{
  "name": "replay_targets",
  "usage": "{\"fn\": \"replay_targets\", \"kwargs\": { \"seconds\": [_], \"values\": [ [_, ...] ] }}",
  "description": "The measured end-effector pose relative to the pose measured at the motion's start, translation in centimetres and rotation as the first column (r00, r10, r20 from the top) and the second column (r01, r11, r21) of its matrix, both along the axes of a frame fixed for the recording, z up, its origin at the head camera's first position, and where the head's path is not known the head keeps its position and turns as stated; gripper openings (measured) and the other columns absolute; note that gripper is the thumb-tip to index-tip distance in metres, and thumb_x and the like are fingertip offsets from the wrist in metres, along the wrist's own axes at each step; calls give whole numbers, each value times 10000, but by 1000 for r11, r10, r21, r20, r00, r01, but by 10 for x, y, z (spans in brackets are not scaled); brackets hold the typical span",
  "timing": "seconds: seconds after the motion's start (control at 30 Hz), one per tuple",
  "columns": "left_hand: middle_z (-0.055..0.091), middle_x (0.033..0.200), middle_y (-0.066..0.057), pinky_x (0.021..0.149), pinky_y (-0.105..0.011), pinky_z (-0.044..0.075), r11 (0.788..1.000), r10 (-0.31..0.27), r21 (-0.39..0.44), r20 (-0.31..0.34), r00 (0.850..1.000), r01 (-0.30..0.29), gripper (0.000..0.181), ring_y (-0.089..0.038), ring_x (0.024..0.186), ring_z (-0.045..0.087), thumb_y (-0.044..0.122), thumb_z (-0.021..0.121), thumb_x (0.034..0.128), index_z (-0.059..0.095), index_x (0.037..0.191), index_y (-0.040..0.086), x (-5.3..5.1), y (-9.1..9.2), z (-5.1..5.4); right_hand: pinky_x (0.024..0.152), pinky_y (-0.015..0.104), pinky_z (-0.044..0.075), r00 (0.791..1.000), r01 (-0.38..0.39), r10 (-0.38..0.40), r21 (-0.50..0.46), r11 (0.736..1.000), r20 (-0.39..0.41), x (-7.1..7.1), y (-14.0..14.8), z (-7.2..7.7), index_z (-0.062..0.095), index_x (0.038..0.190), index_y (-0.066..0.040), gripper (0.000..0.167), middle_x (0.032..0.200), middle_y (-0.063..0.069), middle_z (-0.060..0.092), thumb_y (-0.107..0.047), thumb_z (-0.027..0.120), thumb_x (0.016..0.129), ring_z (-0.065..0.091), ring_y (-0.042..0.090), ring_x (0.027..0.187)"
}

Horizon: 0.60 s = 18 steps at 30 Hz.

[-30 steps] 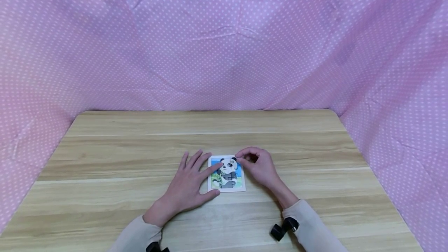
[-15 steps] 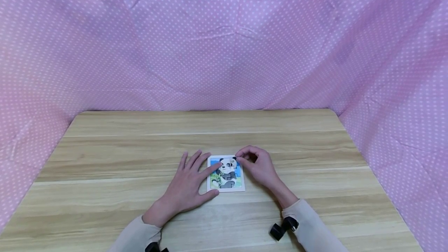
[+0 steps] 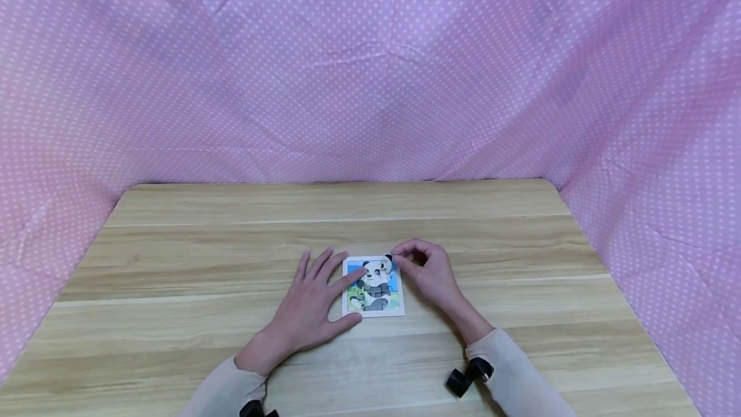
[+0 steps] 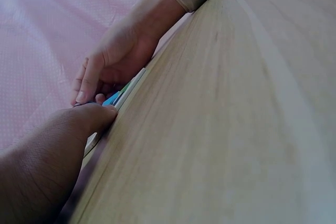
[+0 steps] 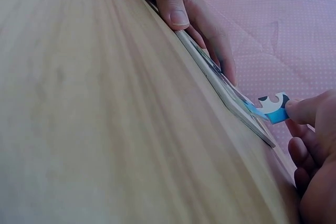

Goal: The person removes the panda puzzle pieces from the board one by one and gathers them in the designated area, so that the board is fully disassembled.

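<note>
A square panda jigsaw puzzle [image 3: 379, 289] with a white frame lies flat on the table, between both hands. My left hand [image 3: 307, 311] rests over its left side with straight, spread fingers. The index fingertip touches the panda picture and the thumb lies at the near edge. At the far right corner my right hand [image 3: 427, 272] pinches a puzzle piece [image 5: 275, 111], blue with white and black. In the right wrist view this piece stands tilted up above the board's surface. The left wrist view shows the board [image 4: 131, 88] edge-on, mostly hidden by the hands.
The wooden table [image 3: 231, 237] stretches around the puzzle. A pink dotted cloth [image 3: 370, 82] hangs behind the table and at both sides. Black devices [image 3: 470, 375] are strapped at the wrists over light sleeves.
The right hand has risen slightly, moving a little up and away, and the pinched piece has lifted out of the puzzle's far right corner. My left hand stays put.
</note>
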State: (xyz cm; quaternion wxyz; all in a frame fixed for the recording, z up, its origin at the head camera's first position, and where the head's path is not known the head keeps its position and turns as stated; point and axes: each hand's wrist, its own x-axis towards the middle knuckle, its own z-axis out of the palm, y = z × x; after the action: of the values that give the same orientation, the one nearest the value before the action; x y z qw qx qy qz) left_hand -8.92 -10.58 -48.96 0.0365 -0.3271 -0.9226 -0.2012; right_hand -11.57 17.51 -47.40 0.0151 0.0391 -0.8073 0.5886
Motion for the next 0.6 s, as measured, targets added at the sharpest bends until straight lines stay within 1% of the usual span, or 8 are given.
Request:
{"fn": "replay_targets", "kwargs": {
  "seconds": [0.13,0.33,0.5,0.6],
  "values": [
    [423,1735,-144,1321,-753,63,1000,0,-1,1,1000,0,774,-454,1645,300,706,668,987,521,1668,368,0,0,0,822,232,497,1000,23,-22,-20,1000,9,0,1,2,825,1066,-40,99,1031,87,781,10,802,984,634,184,939],
    [412,1744,-141,1323,-749,55,1000,-2,1,6,1000,2,780,-450,1654,284,709,667,989,512,1675,371,0,0,0,809,227,502,999,27,-26,-36,999,18,-1,3,4,819,1083,-32,114,1034,104,776,9,812,977,635,191,927],
    [426,1733,-154,1315,-764,81,1000,-5,11,-18,1000,5,786,-461,1642,303,690,687,981,524,1669,348,1,0,0,783,220,504,999,35,-34,-67,997,19,-2,4,6,809,1090,-6,116,988,105,766,7,809,974,630,177,883],
    [423,1737,-150,1320,-755,69,1000,0,15,-11,1000,0,785,-453,1647,298,695,682,983,520,1671,354,2,-1,0,767,217,507,999,37,-35,-82,996,19,-2,5,7,803,1093,9,120,977,112,763,15,804,973,630,173,864]
  ]
}}
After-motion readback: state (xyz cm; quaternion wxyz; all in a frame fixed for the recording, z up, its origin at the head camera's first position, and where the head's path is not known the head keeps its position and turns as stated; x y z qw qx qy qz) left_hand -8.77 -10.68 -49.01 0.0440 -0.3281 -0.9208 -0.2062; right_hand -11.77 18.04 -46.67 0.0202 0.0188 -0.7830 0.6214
